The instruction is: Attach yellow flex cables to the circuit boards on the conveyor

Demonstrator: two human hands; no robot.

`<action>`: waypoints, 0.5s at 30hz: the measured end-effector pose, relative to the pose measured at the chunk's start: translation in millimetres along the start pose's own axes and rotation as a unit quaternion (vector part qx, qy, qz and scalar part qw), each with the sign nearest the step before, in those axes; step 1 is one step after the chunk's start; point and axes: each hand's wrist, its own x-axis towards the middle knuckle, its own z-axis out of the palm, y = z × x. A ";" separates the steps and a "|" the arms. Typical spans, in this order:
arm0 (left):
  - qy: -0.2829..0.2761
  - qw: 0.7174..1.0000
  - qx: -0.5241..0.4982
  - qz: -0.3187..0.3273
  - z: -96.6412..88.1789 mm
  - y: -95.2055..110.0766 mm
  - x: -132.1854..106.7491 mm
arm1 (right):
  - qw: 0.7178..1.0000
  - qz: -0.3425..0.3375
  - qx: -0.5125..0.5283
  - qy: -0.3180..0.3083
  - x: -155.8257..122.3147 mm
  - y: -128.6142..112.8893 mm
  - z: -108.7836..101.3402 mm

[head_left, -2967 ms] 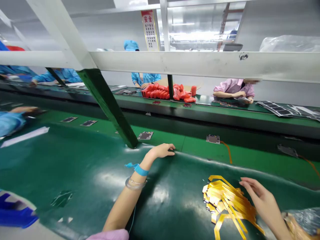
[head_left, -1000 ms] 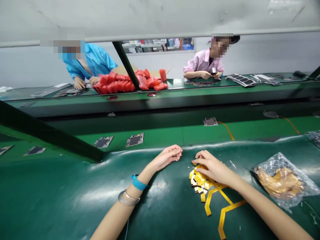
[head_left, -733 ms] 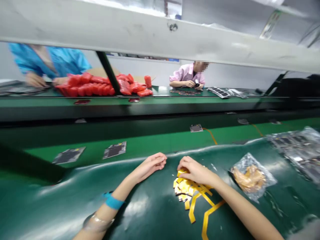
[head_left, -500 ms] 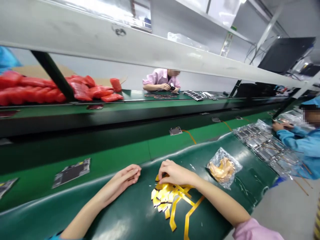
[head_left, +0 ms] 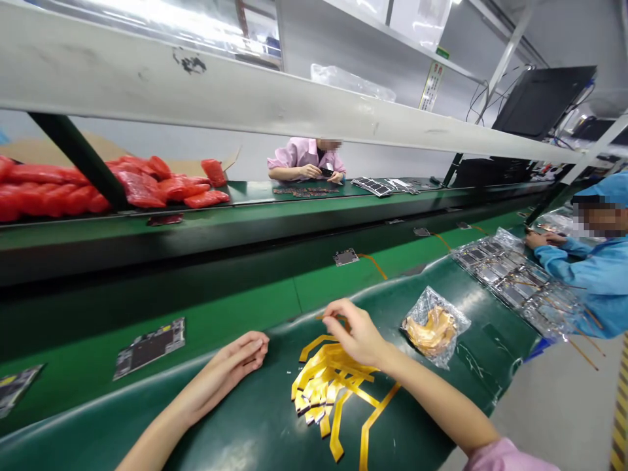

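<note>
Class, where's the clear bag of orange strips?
In the head view, the bag lies right of centre on the green mat, between the right hand and clustered circuit boards.

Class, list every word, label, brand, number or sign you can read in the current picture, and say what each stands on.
No text can be read with certainty.
Tall sign beyond the white beam: characters present, too small to read.
Dark mark on the beam: a smudge, no readable letters.
Nearest whole circuit board: any print is too small to read.
Yellow strips: no lettering visible.
</note>
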 end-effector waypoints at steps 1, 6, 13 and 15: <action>0.000 1.000 -0.002 0.000 0.3 0.3 -0.3 | 0.999 0.011 0.003 0.050 -3.2 -0.7 -4.1; 0.002 1.000 0.000 0.007 5.3 4.3 -2.8 | 0.962 0.058 -0.010 0.265 -18.7 10.9 -30.1; 0.006 1.000 -0.001 0.008 8.5 6.8 -4.9 | 0.888 0.112 -0.106 0.434 -27.6 33.0 -70.7; 0.006 1.000 0.001 0.011 9.0 7.4 -5.3 | 0.877 0.109 -0.117 0.454 -28.0 36.5 -78.8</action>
